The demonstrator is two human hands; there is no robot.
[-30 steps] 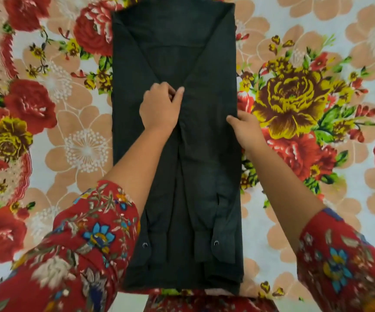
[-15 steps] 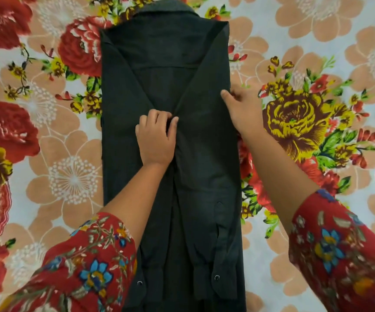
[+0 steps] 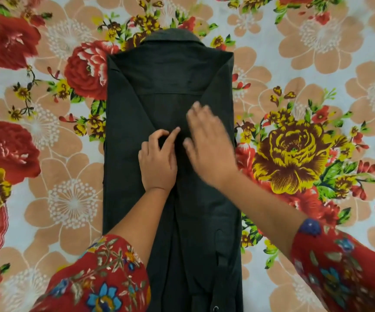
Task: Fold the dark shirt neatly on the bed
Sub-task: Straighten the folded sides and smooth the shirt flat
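The dark shirt (image 3: 170, 86) lies face down on the bed as a long narrow strip, collar at the far end, both sides and sleeves folded inward to meet along the middle. My left hand (image 3: 158, 158) rests on the centre of the shirt, its fingers curled and pinching cloth where the folded sides meet. Just to its right, my right hand (image 3: 209, 145) lies flat on the right-hand fold with fingers spread; it is blurred by motion. The shirt's near end runs out of the bottom of the view.
The bedsheet (image 3: 294, 143) with large red, yellow and peach flowers surrounds the shirt on every side. My red floral sleeves (image 3: 96, 278) fill the lower corners of the view.
My right hand has moved from the shirt's right edge inward onto the right fold, beside my left hand. The view has shifted so the collar now shows.
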